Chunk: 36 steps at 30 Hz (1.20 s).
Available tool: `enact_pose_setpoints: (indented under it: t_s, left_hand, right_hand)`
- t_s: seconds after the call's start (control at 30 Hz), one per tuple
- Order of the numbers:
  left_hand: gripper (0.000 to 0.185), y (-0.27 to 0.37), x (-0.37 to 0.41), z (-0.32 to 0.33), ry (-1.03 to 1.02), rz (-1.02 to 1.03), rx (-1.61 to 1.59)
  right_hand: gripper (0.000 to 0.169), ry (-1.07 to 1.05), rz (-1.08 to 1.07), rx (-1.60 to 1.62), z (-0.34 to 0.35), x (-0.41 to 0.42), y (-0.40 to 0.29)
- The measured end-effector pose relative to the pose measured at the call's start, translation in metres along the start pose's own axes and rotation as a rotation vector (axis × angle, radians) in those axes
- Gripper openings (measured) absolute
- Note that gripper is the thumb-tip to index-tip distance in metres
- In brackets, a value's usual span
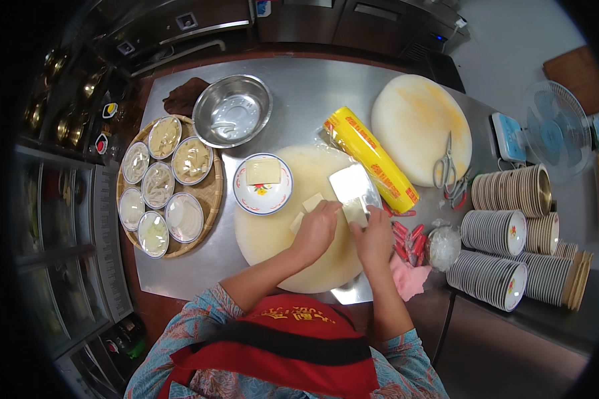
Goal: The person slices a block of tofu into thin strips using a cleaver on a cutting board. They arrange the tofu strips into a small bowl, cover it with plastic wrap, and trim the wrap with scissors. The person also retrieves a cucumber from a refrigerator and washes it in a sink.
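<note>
My right hand (374,237) has its thumb and fingers around the lower right edge of a pale, tofu-like slab (353,212). That slab lies over the broad, shiny blade of a cleaver (347,182) on a round chopping board (279,264). At the blade's left side, my left hand (317,232) bends its fingers downward; what they hold is hidden. Close to its knuckles lie cut pale pieces (313,201) on the board. A flower-patterned dish (262,202) on the board's upper left holds pale rectangular slices (263,171).
A yellow cling-film roll (372,159) lies beyond my right hand. A second round board (414,124) bears scissors (445,167). Left are a steel bowl (234,112) and a bamboo tray (218,199) of wrapped dishes. Stacked plates (489,279), red packets (409,242) and a pink cloth (408,277) are right.
</note>
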State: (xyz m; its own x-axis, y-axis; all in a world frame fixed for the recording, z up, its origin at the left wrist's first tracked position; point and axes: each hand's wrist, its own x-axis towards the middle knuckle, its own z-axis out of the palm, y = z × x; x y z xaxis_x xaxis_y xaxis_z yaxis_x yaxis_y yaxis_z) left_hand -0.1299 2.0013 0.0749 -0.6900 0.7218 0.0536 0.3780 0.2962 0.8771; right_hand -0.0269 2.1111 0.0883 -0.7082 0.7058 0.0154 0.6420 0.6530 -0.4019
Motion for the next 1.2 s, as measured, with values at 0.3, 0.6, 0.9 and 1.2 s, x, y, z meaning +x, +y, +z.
enact_pose_setpoints:
  t_s: [0.3, 0.6, 0.9, 1.2]
  left_hand:
    - [0.018, -0.003, 0.015, -0.002, -0.047, 0.029, 0.113]
    - [0.028, -0.012, 0.015, 0.0, -0.207, -0.197, -0.076]
    - [0.028, -0.015, 0.031, -0.033, -0.46, -0.252, -0.757]
    - [0.02, -0.048, -0.005, -0.11, 0.061, -0.54, -0.597]
  right_hand:
    - [0.031, 0.071, -0.093, -0.076, 0.025, -0.016, 0.011]
    - [0.011, 0.081, -0.146, 0.009, 0.004, 0.001, 0.025]
    - [0.015, -0.345, -0.142, 0.567, -0.052, 0.023, -0.004]
    - [0.018, -0.541, 0.181, 0.943, 0.028, 0.04, -0.097]
